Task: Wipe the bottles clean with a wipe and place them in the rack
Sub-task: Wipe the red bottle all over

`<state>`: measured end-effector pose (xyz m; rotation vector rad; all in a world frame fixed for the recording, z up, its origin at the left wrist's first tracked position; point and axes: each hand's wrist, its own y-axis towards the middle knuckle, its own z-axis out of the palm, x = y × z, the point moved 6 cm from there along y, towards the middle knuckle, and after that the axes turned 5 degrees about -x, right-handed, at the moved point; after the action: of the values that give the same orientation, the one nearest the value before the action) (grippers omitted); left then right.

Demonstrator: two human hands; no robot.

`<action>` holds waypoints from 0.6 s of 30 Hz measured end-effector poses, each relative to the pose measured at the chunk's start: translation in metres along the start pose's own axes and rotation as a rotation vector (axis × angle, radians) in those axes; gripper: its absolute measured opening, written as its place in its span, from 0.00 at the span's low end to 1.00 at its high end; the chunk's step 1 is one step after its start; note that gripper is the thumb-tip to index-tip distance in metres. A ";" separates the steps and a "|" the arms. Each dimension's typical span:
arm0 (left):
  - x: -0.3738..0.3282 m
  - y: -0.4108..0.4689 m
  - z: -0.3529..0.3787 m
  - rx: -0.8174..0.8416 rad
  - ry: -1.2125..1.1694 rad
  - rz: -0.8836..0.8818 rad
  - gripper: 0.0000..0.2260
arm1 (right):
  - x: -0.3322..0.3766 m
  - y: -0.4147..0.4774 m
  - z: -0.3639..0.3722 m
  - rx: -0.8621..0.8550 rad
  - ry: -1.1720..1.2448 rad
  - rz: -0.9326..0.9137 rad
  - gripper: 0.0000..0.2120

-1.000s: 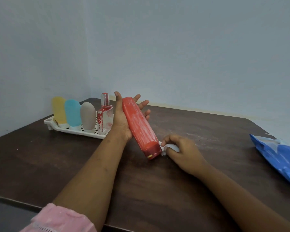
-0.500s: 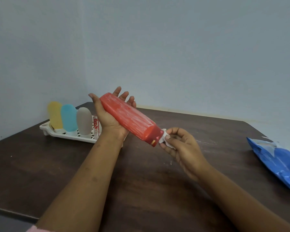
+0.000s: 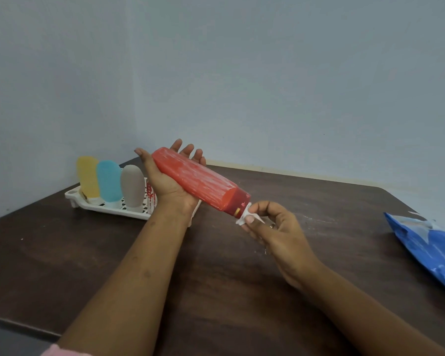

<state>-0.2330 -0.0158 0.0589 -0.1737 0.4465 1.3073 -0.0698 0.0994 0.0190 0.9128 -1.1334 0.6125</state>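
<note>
The right hand's (image 3: pixel 276 235) thumb and fingers (image 3: pixel 261 206) are pinched together on a small white wipe (image 3: pixel 245 219), pressing it against the dark cap end of the red bottle (image 3: pixel 198 185). The left hand (image 3: pixel 168 186) lies palm up under the bottle's other end with its fingers apart and only loosely cupped, so the bottle rests there rather than being clamped. The bottle is held clear of the worktop (image 3: pixel 216 278), slanting from ten o'clock down to four o'clock. Pale streaks run along its body; I cannot tell whether they are residue or glare. At nine o'clock from the left hand sits the white rack (image 3: pixel 106 210), holding a yellow bottle (image 3: pixel 88 179), a blue bottle (image 3: pixel 109 181) and a grey bottle (image 3: pixel 132 186) upright in a row. A clear bottle (image 3: pixel 150 195) with red marks stands mostly hidden behind the left hand. A blue pack (image 3: pixel 427 250) lies well apart at three o'clock. This looks like the wiping step, now at the cap. Racking the bottle next would call for a firmer left-hand hold, turning it upright, and lowering it without knocking the clear bottle.
</note>
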 end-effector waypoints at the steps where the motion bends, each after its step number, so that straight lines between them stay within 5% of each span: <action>1: 0.002 -0.001 0.001 0.010 0.009 -0.008 0.35 | 0.000 0.002 -0.003 -0.025 0.001 -0.007 0.04; 9: 0.011 -0.007 0.010 0.142 0.106 -0.053 0.36 | 0.008 0.013 -0.024 -0.082 0.007 -0.022 0.08; 18: 0.022 -0.012 0.010 0.224 0.344 -0.038 0.35 | 0.012 0.007 -0.018 0.030 -0.515 -0.134 0.05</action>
<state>-0.2152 0.0048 0.0578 -0.2185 0.8739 1.1828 -0.0630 0.1184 0.0297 1.2014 -1.5061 0.2875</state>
